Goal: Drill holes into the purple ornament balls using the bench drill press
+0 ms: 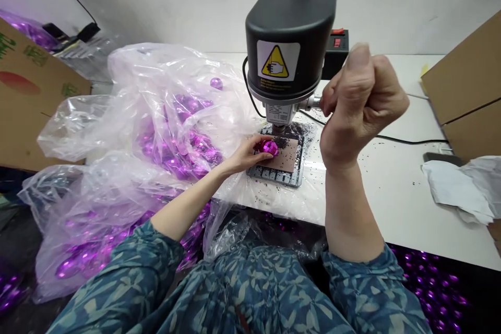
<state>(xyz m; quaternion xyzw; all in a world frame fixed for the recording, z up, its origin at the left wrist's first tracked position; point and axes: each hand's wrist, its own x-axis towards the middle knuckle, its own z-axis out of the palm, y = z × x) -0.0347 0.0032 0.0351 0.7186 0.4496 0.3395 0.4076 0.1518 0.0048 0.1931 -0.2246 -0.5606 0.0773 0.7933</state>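
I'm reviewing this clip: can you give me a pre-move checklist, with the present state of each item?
1. Left hand holding the purple mirrored ball: ok, between thumb and fingers.
2. Right hand on the lever: ok, closed around its outer end.
3. Left fingers well away from the spindle: not ok, in my judgement; they look close to the area below it.
4. Brown board free of dark scraps: not ok, scraps lie on it.
5. Warning label on the drill press unobstructed: ok, facing the camera.
6. Spindle stopped: cannot tell from one still picture.
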